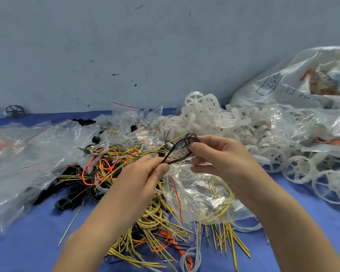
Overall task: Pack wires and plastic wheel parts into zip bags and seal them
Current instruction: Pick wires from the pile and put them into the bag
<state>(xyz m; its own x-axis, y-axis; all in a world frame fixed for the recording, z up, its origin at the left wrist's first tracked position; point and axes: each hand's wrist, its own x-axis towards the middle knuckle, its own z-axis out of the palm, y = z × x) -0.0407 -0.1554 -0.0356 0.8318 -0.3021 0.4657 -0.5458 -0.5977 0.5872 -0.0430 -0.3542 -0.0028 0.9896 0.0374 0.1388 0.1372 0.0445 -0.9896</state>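
Left hand (145, 173) pinches one end of black wire bundle (177, 152) w/ thumb & forefinger; right hand (214, 154) grips its looped end (fingers curled), just above zip bag (200, 195).

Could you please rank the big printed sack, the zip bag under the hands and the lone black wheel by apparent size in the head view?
1. big printed sack
2. zip bag, though nearness inflates it
3. black wheel
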